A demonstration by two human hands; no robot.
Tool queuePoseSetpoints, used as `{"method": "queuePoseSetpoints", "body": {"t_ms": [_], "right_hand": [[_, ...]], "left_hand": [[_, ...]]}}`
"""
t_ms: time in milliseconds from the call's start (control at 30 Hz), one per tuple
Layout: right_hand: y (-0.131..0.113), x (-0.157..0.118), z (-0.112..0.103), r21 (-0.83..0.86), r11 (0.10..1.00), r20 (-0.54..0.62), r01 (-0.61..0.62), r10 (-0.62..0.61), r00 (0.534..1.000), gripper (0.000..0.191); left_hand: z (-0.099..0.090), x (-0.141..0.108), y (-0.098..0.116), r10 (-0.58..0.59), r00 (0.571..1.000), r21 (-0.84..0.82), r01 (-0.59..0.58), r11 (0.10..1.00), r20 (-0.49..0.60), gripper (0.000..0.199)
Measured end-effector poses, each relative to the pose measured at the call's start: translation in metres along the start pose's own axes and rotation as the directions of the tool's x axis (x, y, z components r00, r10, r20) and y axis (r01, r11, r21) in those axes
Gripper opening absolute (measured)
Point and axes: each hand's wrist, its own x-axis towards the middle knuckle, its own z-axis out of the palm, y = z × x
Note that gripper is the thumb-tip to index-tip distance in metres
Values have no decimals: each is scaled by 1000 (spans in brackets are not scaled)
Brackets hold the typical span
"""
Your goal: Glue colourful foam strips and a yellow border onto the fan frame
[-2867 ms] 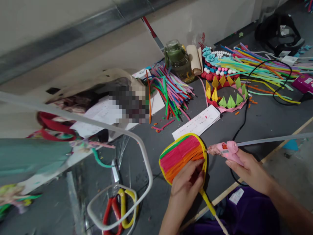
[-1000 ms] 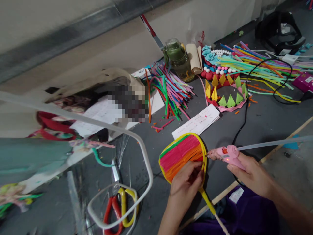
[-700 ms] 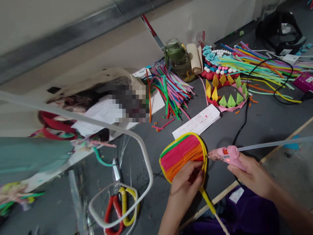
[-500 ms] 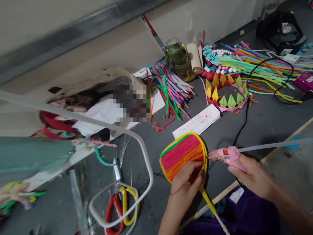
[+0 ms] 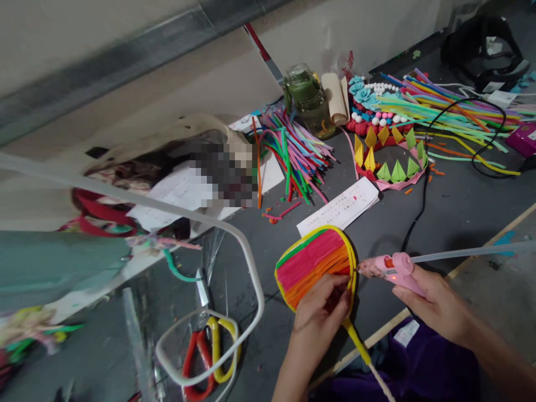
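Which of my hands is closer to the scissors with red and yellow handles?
Left. The left hand is right of the scissors, on the colourful paddle; the right hand is farther right, holding the pink glue gun.

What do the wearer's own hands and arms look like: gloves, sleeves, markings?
Left hand and right hand: both bare, no gloves. No rings, watch or bracelets show. Forearms show no sleeves within frame; no clear markings. Purple cloth with a white tag lies below; can't tell if worn.

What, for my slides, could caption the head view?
Left hand on yellow-rimmed paddle, right hand holding pink glue gun.
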Motion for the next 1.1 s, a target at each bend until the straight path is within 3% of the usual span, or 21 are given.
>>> {"method": "queuePoseSetpoints", "body": {"t_ms": [1100], "right_hand": [[-3, -8, 0, -12, 1000, 36, 21, -21, 999, 44]], "left_hand": [[-2, 4, 7, -20, 1000, -10, 20, 1000, -1, 17]]}}
